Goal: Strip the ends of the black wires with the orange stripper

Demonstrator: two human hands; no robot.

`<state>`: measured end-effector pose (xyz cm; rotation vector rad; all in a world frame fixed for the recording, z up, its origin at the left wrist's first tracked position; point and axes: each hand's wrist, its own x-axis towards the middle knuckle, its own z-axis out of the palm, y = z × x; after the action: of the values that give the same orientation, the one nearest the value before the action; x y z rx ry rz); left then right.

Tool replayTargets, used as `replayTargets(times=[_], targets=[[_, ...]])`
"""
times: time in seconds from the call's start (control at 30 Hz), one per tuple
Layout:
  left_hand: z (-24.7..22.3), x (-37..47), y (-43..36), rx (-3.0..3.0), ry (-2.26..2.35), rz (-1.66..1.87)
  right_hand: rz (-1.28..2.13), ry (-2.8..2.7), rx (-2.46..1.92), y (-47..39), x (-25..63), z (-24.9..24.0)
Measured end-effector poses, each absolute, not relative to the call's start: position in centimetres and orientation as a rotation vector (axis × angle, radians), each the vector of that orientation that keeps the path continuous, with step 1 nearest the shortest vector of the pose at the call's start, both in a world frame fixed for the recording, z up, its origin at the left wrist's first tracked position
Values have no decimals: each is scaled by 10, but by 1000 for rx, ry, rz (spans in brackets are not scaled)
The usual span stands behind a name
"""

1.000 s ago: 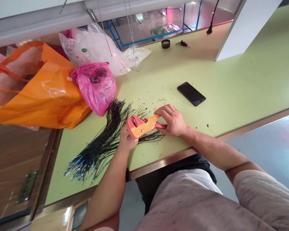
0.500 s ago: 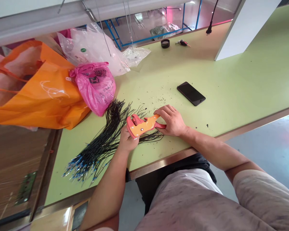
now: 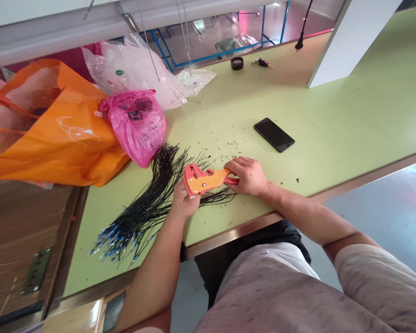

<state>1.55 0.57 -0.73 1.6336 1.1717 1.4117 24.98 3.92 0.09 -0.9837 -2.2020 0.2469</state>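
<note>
My right hand is wrapped round the handles of an orange and red wire stripper, which points left above the table. Right at the tool's jaws is my left hand, closed, its fingers largely hidden behind the stripper's head; what they pinch does not show. A thick bundle of thin black wires with blue and silvery ends lies to the left of my left hand. Under the stripper lies a smaller group of black wires.
Small clippings are scattered beyond the stripper. A black phone lies further right. At the left stand an orange bag, a pink plastic bag and clear plastic bags. A white panel rises at the back right.
The stripper's handles have come closer together in my right hand, and its jaws have narrowed. The tool's head has tilted slightly. My left hand stays almost in place.
</note>
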Motion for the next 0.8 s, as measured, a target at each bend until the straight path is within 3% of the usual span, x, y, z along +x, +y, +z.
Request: replayTargets(times=[0.2,0.47,0.8], targets=[[-3,17,3,1561,1158,1370,409,-2178,-1083,32,249,5],[16,24,-3,1298,1188,1307,987,-1705,-1069,47,252,10],[5,23,-1,1416,1252,1197,1390,-1669,-692,36,240,12]])
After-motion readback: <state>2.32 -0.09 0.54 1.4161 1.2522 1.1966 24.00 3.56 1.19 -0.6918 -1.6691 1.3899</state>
